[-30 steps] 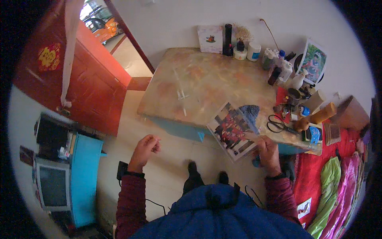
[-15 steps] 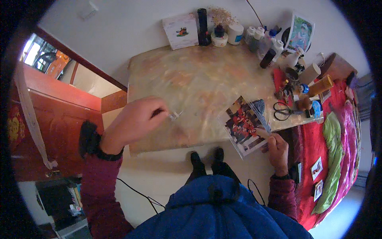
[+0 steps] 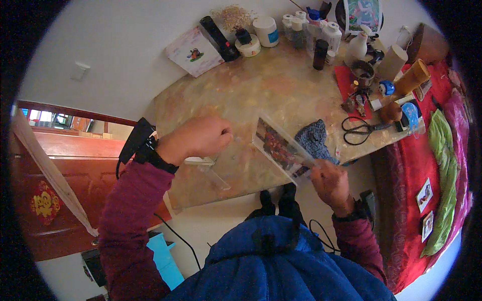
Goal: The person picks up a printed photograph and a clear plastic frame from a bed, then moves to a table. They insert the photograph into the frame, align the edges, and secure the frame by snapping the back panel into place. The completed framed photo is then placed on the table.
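Observation:
My left hand is closed in a fist over the left part of the table; whatever its fingers hold is hidden. Just below it show a small white piece and a clear strip; I cannot tell whether they lie on the table or hang from the hand. My right hand grips the lower right corner of a photo in a clear frame. The frame is tilted, raised above the table's front edge. Behind it lies a dark grey knitted cloth.
Scissors lie on the table at right, near a bamboo tube and a blue tape measure. Bottles and a white jar line the wall. Two small photos rest on the red bedding at right.
The view has turned. My right hand has tilted the framed photo so it shows more edge-on. The small clear piece seen at my left fingertips earlier no longer shows there.

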Motion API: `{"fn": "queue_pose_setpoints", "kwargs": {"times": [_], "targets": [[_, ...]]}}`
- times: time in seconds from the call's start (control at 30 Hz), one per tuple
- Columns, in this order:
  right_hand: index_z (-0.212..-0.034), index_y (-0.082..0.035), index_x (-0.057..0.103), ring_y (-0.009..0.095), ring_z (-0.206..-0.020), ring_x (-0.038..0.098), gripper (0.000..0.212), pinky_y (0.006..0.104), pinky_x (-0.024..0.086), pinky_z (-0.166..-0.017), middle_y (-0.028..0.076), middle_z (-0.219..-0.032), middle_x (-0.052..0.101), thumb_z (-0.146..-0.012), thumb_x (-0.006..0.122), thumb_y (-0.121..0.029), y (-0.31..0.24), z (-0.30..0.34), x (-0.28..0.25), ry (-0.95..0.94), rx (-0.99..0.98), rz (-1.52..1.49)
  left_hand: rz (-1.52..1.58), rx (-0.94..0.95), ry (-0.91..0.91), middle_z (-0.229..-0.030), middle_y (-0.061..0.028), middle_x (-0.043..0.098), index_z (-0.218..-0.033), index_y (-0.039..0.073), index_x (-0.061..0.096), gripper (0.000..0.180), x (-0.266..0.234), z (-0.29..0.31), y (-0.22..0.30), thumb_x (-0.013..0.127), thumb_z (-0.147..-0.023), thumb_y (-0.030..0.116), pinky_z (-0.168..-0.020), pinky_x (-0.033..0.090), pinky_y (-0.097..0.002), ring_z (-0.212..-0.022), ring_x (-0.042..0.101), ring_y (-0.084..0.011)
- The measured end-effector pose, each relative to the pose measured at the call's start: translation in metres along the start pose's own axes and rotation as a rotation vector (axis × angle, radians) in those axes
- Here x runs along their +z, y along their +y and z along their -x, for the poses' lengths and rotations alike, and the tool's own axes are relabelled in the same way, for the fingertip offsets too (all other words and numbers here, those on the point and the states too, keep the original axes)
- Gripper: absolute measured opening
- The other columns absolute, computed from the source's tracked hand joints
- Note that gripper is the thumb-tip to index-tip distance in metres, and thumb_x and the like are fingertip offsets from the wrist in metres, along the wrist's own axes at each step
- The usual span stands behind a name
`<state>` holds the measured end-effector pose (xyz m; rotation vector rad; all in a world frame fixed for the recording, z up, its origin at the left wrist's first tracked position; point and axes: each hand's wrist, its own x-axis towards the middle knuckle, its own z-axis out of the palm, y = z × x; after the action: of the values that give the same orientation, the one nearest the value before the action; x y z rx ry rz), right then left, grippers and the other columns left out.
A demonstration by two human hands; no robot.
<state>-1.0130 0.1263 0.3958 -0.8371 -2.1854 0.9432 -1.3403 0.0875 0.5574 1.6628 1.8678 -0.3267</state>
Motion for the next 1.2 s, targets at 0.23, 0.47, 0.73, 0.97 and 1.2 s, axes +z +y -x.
{"fn": "queue_pose_setpoints", "kwargs": {"times": [0.23, 0.47, 0.73, 0.97, 1.2], "targets": [[-0.089, -0.002, 0.062, 0.027, -0.062, 0.062, 0.011, 0.0376, 0.052, -0.053, 0.011, -0.072, 0.059, -0.082, 0.067, -0.009, 0.002, 0.004, 0.012, -0.075, -0.32, 0.137, -0.085, -0.014, -0.012, -0.087, -0.0177, 0.069, -0.1, 0.003, 0.067, 0.026, -0.005, -0.001, -0.002, 0.056, -0.093, 0.026, -0.071, 0.051, -0.0439, -0.081, 0.066, -0.0353], [-0.095, -0.001, 0.061, 0.028, -0.063, 0.063, 0.017, 0.038, 0.053, -0.055, 0.012, -0.073, 0.059, -0.083, 0.066, -0.011, -0.003, 0.009, 0.01, -0.084, -0.287, 0.146, -0.071, 0.127, 0.144, -0.093, -0.0164, 0.067, -0.111, 0.005, 0.066, 0.028, 0.027, -0.011, 0.006, 0.059, -0.089, 0.021, -0.076, 0.052, -0.0465, -0.087, 0.065, -0.0356], [-0.095, -0.002, 0.061, 0.029, -0.067, 0.063, 0.017, 0.0393, 0.053, -0.057, 0.012, -0.075, 0.059, -0.084, 0.067, -0.014, -0.006, 0.009, 0.008, -0.134, -0.206, 0.192, -0.413, 0.489, 0.272, -0.09, -0.0109, 0.06, -0.087, 0.007, 0.061, 0.007, 0.054, -0.043, 0.016, 0.059, -0.084, 0.013, -0.073, 0.053, -0.0436, -0.087, 0.065, -0.0317], [-0.099, -0.004, 0.063, 0.029, -0.073, 0.064, 0.02, 0.0434, 0.053, -0.059, 0.011, -0.082, 0.06, -0.082, 0.066, -0.014, -0.032, -0.006, -0.001, -0.171, -0.149, 0.219, -0.558, 0.48, 0.214, -0.085, -0.0085, 0.061, -0.083, 0.008, 0.061, 0.005, 0.055, -0.046, 0.018, 0.057, -0.083, 0.011, -0.068, 0.055, -0.0413, -0.083, 0.066, -0.029], [-0.084, -0.007, 0.053, 0.028, -0.074, 0.062, 0.015, 0.0414, 0.053, -0.06, 0.01, -0.08, 0.055, -0.081, 0.065, -0.016, -0.037, -0.031, 0.021, -0.182, -0.204, 0.278, -0.494, 0.297, 0.333, -0.087, -0.012, 0.064, -0.084, 0.007, 0.064, 0.008, 0.056, -0.037, 0.019, 0.059, -0.081, 0.012, -0.068, 0.055, -0.0445, -0.084, 0.067, -0.032]]}}
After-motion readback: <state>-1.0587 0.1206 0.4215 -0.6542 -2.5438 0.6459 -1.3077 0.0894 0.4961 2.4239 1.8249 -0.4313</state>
